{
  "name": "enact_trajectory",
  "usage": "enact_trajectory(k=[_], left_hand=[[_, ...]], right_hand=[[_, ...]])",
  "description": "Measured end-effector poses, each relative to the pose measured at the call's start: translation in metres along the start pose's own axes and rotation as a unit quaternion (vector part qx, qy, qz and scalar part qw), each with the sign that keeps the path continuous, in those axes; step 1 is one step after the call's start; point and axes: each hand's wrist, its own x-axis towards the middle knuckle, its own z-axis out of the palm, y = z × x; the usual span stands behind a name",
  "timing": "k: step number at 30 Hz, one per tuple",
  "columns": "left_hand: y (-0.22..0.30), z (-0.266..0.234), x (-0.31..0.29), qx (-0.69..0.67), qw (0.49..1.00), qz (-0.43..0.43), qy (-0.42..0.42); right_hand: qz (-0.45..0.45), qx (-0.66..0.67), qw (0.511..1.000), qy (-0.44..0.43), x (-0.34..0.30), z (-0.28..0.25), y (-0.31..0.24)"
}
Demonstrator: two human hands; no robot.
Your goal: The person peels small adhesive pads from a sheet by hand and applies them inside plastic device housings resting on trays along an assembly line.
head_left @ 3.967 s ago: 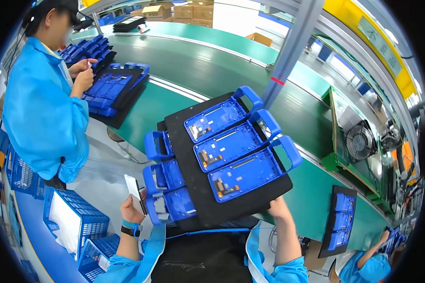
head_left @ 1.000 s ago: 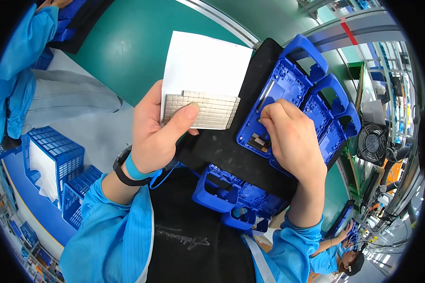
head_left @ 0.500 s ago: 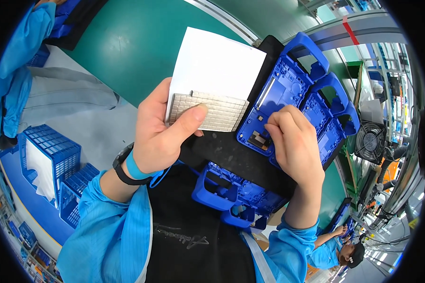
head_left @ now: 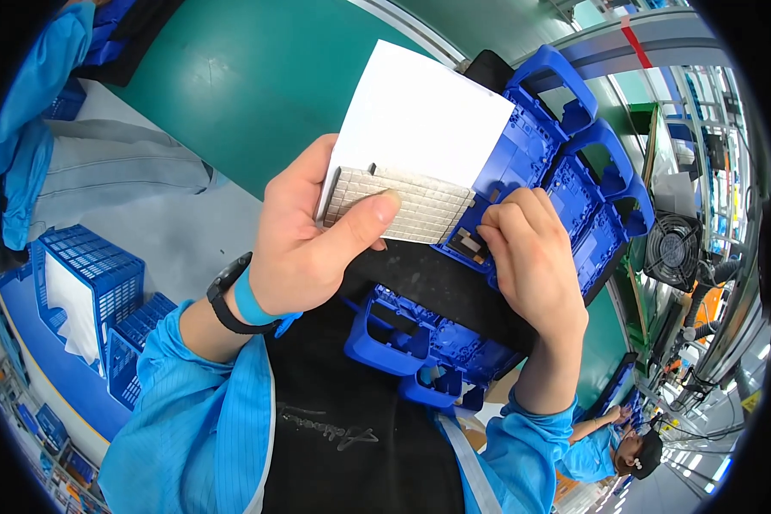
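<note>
Card (head_left: 433, 111): plain white.
Blocks (head_left: 398, 201): silver-grey, thin dark joints forming a brickwork grid.
Housings (head_left: 574, 195): deep royal blue throughout, handles included.
Insert (head_left: 467, 245): black and brown.
Pad (head_left: 415, 270): matte black, faint greyish specks.
Counter (head_left: 223, 90): dark green, pale glare patch.
Wristband (head_left: 248, 300): light blue.
Watch (head_left: 228, 276): black.
Jacket (head_left: 184, 420): bright sky blue, fine darker lines, whitish piping.
Shirt (head_left: 351, 471): black, pale grey script across the front.
Co-worker's trousers (head_left: 120, 176): pale grey.
Floor (head_left: 193, 244): light grey.
Crate (head_left: 122, 283): blue lattice.
Liner (head_left: 70, 300): white.
Post (head_left: 685, 38): metallic grey, one red band (head_left: 636, 44).
Fan (head_left: 671, 250): black, ringed grille.
Cap (head_left: 649, 454): black.
</note>
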Motion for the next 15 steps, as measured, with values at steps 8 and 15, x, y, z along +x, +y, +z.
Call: enact_trajectory(k=[8,15], left_hand=[[0.003,0.014,-0.003,-0.013,0.999,-0.044,-0.021],[0.001,0.031,0.003,0.095,0.988,-0.027,-0.121]], right_hand=[[0.022,0.009,0.996,0.081,-0.007,0.002,-0.002],[-0.021,0.056,0.972,0.226,-0.015,-0.008,-0.024]])
